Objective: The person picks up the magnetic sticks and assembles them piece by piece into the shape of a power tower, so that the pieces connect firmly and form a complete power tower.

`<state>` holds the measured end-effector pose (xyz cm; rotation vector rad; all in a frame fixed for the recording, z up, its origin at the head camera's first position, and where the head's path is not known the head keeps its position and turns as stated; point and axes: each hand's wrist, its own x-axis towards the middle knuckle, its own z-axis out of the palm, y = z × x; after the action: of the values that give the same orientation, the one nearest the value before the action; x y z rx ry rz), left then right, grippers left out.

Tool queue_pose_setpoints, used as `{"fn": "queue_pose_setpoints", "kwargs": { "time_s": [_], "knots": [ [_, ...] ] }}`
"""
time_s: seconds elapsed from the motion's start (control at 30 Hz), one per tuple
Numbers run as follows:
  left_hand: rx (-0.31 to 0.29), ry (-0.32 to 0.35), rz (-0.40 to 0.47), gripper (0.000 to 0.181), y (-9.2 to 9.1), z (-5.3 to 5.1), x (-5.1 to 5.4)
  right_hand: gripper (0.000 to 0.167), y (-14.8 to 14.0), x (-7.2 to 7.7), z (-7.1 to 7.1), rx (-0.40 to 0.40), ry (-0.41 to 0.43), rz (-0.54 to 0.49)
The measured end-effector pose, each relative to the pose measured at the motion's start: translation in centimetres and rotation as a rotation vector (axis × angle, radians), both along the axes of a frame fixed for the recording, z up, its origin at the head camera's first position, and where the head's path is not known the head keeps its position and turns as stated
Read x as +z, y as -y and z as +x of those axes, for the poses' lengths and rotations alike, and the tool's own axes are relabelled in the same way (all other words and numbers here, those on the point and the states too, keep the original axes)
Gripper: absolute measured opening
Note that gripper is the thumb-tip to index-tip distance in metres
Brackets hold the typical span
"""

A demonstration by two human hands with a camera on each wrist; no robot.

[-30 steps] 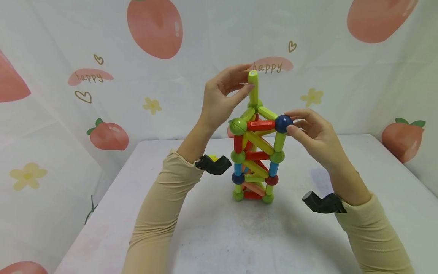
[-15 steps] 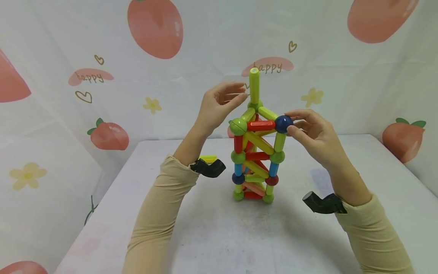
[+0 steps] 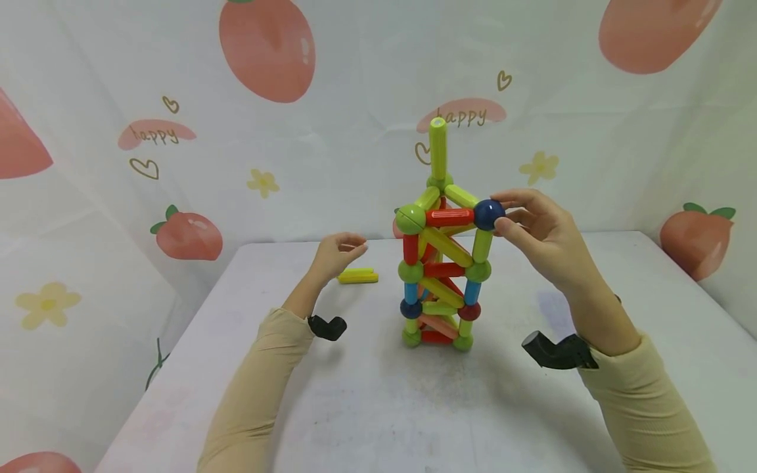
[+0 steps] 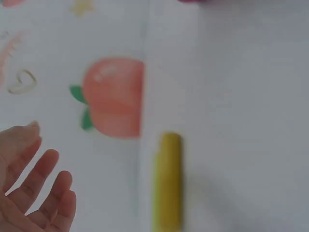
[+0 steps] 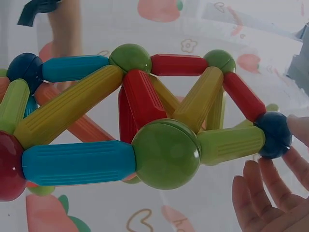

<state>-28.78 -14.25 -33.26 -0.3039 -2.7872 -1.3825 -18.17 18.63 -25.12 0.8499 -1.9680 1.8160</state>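
A tower of magnetic rods and balls stands upright on the table, with green, blue and dark red balls at its joints. My right hand (image 3: 547,240) pinches the dark blue ball (image 3: 489,215) at the tower's upper right corner; the right wrist view shows thumb and fingers on that blue ball (image 5: 274,134). One yellow-green rod (image 3: 438,150) rises from the rear top green ball (image 3: 440,182). Off to the left, my left hand (image 3: 336,256) holds nothing, its fingers loosely bent. Just beside it lie yellow rods (image 3: 358,278), blurred in the left wrist view.
The white table (image 3: 367,407) reaches back to a hanging cloth (image 3: 355,131) printed with peaches, flowers and hearts. A dark wrist-camera mount sits on each sleeve.
My left hand has let go of the upright yellow-green rod and moved down and left to near the yellow rods. The rod stays standing. My right hand keeps its place on the ball.
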Motion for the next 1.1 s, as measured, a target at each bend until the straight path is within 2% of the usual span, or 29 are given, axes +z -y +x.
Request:
{"fn": "queue_pose_setpoints", "kwargs": {
  "time_s": [0.1,0.2,0.37,0.5,0.7,0.87,1.0,1.1],
  "knots": [
    [0.032,0.050,-0.081,0.033,1.3,-0.2,-2.3,0.027,0.1,0.0,0.0,0.001,0.004,-0.001],
    [0.043,0.075,-0.133,0.031,2.2,-0.1,-3.8,0.029,0.1,0.0,0.1,0.005,0.005,-0.003],
    [0.041,0.096,-0.176,0.027,2.9,-0.1,-5.4,0.031,0.0,0.0,0.1,0.013,0.005,-0.009],
    [0.044,0.088,-0.214,0.028,3.0,-0.1,-5.9,0.031,0.0,0.0,0.0,0.022,0.006,-0.013],
    [0.076,0.096,-0.315,0.031,3.1,-0.1,-5.7,0.031,0.0,0.0,0.0,0.033,0.008,-0.019],
    [0.066,0.086,-0.400,0.027,3.1,0.1,-5.1,0.031,0.0,0.0,0.0,0.024,0.006,-0.001],
    [0.037,0.056,-0.344,0.029,2.7,0.6,-3.3,0.031,0.0,0.0,0.0,0.022,0.005,0.001],
    [0.021,0.036,-0.225,0.031,2.0,1.2,-1.1,0.032,0.0,0.0,0.1,0.028,0.006,-0.008]
  ]
}}
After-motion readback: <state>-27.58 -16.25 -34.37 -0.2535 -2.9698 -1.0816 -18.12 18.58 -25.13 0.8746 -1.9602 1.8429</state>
